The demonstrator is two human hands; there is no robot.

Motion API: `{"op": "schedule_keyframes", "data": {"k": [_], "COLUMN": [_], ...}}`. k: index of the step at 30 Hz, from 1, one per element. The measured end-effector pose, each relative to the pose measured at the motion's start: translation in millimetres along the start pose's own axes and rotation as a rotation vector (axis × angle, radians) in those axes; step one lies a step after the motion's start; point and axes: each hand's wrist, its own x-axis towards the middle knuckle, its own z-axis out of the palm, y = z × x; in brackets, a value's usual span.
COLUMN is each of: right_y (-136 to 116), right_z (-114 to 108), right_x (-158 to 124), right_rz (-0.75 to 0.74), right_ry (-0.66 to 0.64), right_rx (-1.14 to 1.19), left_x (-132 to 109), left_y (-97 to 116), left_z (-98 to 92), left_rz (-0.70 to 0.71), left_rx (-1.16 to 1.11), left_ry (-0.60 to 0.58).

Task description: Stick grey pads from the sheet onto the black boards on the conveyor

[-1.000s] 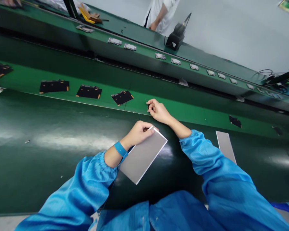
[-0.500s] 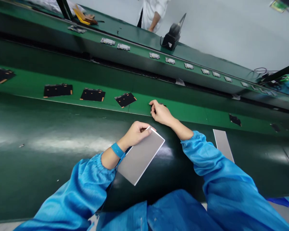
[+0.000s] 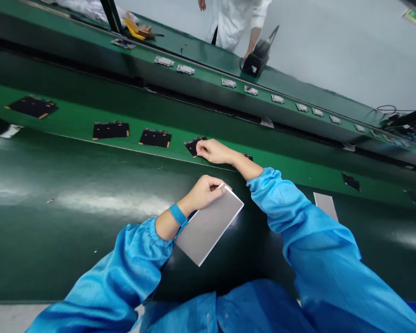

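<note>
since right hand overlaps, black panel part-hidden.

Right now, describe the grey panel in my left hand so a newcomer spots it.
Start at the dark green bench in the foreground. Near its middle, the left hand grips a grey panel edged in white. Unlike the grey piece partly hidden by the right sleeve, it is held.

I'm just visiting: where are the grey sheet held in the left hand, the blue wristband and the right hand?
Held sheet (image 3: 211, 226): head view, middle of its grey face.
Wristband (image 3: 178, 214): head view, outer face of the blue band.
Right hand (image 3: 215, 151): head view, back of the hand.
</note>
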Motion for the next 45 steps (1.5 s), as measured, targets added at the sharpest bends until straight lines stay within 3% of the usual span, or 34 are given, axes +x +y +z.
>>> {"op": "schedule_keyframes", "data": {"k": [6,12,33,37,40,42,45], "right_y": [-1,-6,-4,-12,-13,-12,-16], "right_z": [-8,-16,-27,-24,-25,-24,-17], "right_x": [2,-4,-41,-49,-63,-79,-111], "right_rz": [-0.077,-0.039,0.063,0.238,0.341,0.358,0.281], "right_ry": [-0.123,-0.207,-0.2,-0.148,0.03,0.187,0.282], "right_rx": [-0.147,-0.157,-0.263,-0.459,-0.555,-0.458,-0.036], "left_x": [0,-2,0,-1,0,1,3], "left_y": [-4,-1,2,3,3,2,1], "left_z": [1.8,0.7,0.9,-1.4,-1.9,-1.1,0.7], "left_rz": [0.015,0.007,-0.013,-0.041,-0.051,-0.037,-0.016], "left_rx": [-0.035,-0.046,-0.027,-0.041,-0.036,-0.025,0.018], "left_ry": [0.0,-0.006,0.004,0.017,0.038,0.076,0.14]}}
